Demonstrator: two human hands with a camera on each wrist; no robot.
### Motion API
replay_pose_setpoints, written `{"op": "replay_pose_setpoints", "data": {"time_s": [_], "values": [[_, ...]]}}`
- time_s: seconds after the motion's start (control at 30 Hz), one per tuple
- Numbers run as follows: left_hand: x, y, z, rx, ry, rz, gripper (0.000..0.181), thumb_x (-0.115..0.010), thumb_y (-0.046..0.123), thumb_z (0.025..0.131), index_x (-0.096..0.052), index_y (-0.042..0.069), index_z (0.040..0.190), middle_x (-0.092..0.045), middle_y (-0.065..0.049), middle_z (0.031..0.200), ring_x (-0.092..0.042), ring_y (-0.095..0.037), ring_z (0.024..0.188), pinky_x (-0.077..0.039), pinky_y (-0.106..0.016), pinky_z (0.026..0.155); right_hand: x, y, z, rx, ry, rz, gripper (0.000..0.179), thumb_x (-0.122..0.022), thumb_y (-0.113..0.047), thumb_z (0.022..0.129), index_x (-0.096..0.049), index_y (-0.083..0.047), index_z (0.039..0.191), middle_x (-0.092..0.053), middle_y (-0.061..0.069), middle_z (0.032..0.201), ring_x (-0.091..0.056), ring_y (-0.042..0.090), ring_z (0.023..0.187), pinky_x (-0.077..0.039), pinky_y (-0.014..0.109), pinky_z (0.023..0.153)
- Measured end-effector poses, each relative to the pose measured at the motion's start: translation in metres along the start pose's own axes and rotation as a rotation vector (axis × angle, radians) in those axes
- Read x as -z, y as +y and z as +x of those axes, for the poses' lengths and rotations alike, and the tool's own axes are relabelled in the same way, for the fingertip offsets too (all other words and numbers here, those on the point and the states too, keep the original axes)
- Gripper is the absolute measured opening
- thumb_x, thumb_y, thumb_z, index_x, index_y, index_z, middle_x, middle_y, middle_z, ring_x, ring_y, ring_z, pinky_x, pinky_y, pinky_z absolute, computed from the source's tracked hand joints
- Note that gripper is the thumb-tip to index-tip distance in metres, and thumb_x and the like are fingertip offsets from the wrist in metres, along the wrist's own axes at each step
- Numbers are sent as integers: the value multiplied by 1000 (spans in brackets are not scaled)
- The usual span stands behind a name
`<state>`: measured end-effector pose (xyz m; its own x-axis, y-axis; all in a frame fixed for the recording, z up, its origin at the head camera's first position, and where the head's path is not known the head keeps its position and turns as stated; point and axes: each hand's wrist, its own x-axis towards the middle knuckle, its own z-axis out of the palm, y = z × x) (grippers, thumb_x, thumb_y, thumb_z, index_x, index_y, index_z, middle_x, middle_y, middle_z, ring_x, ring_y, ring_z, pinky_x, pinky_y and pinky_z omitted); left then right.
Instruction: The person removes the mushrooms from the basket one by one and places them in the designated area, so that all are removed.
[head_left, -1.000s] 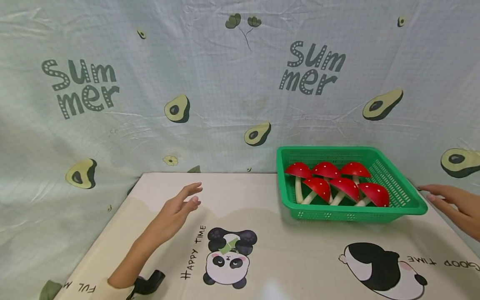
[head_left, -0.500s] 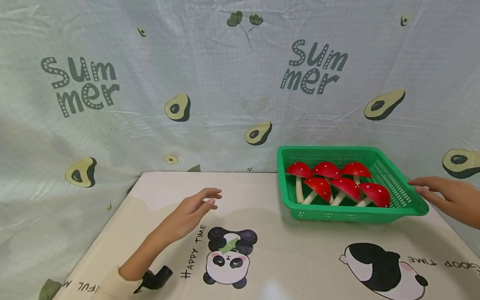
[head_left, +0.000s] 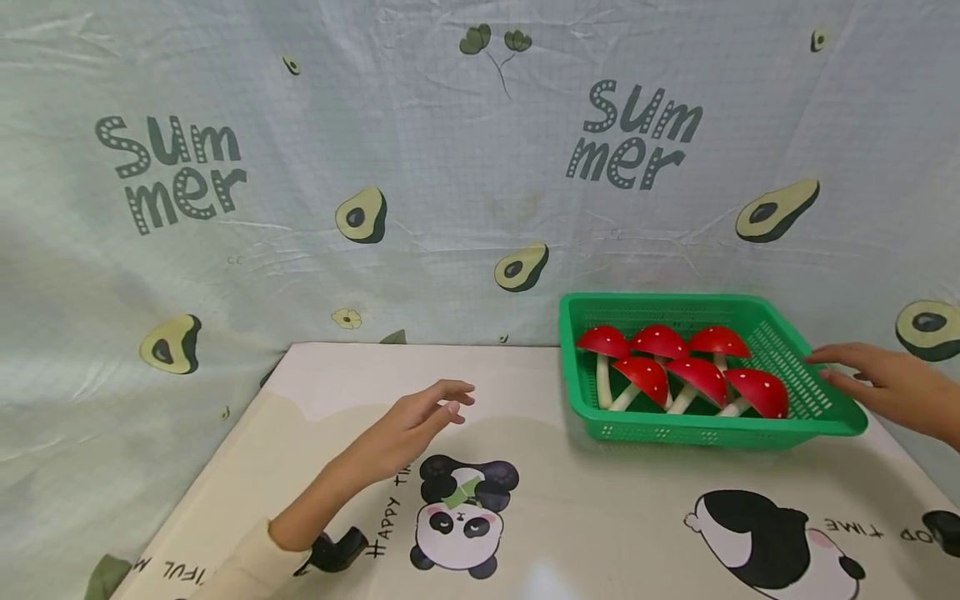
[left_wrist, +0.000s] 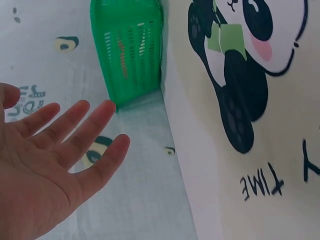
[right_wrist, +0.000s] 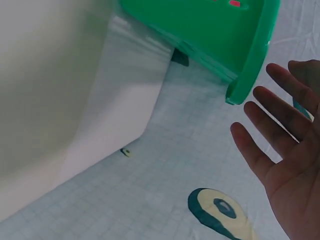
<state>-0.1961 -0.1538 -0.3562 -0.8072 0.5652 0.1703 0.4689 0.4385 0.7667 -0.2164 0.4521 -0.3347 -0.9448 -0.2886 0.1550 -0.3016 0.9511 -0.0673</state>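
A green plastic basket (head_left: 697,430) stands at the back right of the table, with several red-capped toy mushrooms (head_left: 696,377) lying in it in two rows. My right hand (head_left: 888,385) is at the basket's right end, its fingertips right by the rim in the head view. In the right wrist view the fingers of that hand (right_wrist: 287,135) are spread and hold nothing, beside the basket's end (right_wrist: 245,75). Over the left part of the table hovers my left hand (head_left: 416,425), fingers extended. The left wrist view shows its bare palm (left_wrist: 45,180), with the basket (left_wrist: 130,65) beyond.
The white table (head_left: 570,517) carries printed pandas and lettering. Behind it hangs a pale curtain (head_left: 450,150) with avocado prints, close to the basket's back. A black strap-like piece (head_left: 337,550) shows at the left wrist, and another dark piece (head_left: 943,533) at the right edge.
My left hand has moved right across the table toward the basket. The right hand has come left, its fingertips now overlapping the basket's right rim. Basket and mushrooms have stayed put.
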Motion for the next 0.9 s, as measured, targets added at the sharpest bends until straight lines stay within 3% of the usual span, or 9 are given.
{"op": "replay_pose_setpoints", "data": {"time_s": [0.13,0.4,0.6,0.77,0.9], "values": [[-8,5,8,-7,-36,2,40,-43,36,110,-49,18,146,-61,-2,137,-64,-21,118,-49,-47,102,-6,7,4,-9,-15,61,34,-63,-17,101,-62,7,124,-56,39,124,-57,55,108,-56,63,78],[-15,15,21,-35,-83,-22,39,-43,36,110,-49,19,145,-62,0,135,-65,-19,117,-48,-47,104,-8,21,8,-107,-101,189,48,-52,-27,106,-49,11,136,-42,45,135,-48,64,113,-41,80,85],[-21,20,34,-74,-106,-37,37,-41,30,111,-50,16,144,-63,-3,133,-67,-19,115,-48,-46,105,-14,31,7,-159,-147,321,54,-51,-27,107,-43,13,142,-36,48,140,-45,69,118,-43,78,83],[-25,26,44,-95,-128,-27,36,-40,27,111,-51,14,143,-64,-3,132,-67,-18,114,-47,-46,106,-20,40,4,-249,-191,415,66,-52,-39,106,-34,10,147,-30,46,145,-42,68,122,-41,80,85],[-27,33,50,-98,-143,-32,34,-40,25,111,-53,16,142,-64,-1,131,-68,-16,113,-47,-44,106,-29,49,3,-255,-190,498,70,-53,-40,106,-30,7,151,-28,43,148,-43,66,122,-45,75,87]]}}
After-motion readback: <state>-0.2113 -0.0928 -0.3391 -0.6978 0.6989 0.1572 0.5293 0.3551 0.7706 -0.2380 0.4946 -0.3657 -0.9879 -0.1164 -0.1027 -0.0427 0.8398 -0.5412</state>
